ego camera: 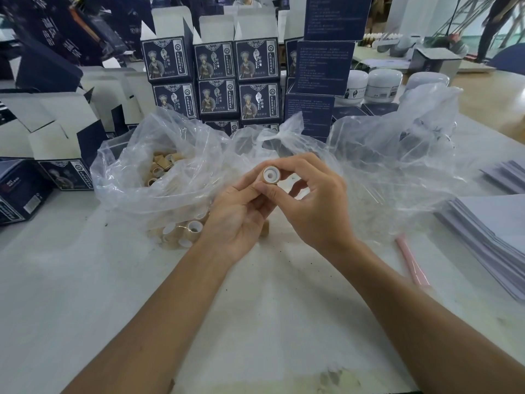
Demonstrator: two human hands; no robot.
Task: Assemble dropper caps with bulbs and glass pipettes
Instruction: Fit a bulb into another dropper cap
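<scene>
A tan dropper cap [271,174] with a white inner ring faces me, held above the table in front of the bags. My right hand [309,203] grips it with fingers curled round its side. My left hand [238,214] pinches it from below with thumb and fingertips. Several finished tan caps [184,233] lie in a heap on the table just left of my left hand. More loose caps [162,166] fill a clear plastic bag [136,177] at the left. No glass pipette shows in my hands.
A second crumpled clear bag [397,166] spreads to the right. Dark printed cartons [216,81] stack behind the bags, with folded open cartons [51,132] at left. White jars [383,85] stand at back right. A pink stick [412,260] and flat paper stacks [494,231] lie at right.
</scene>
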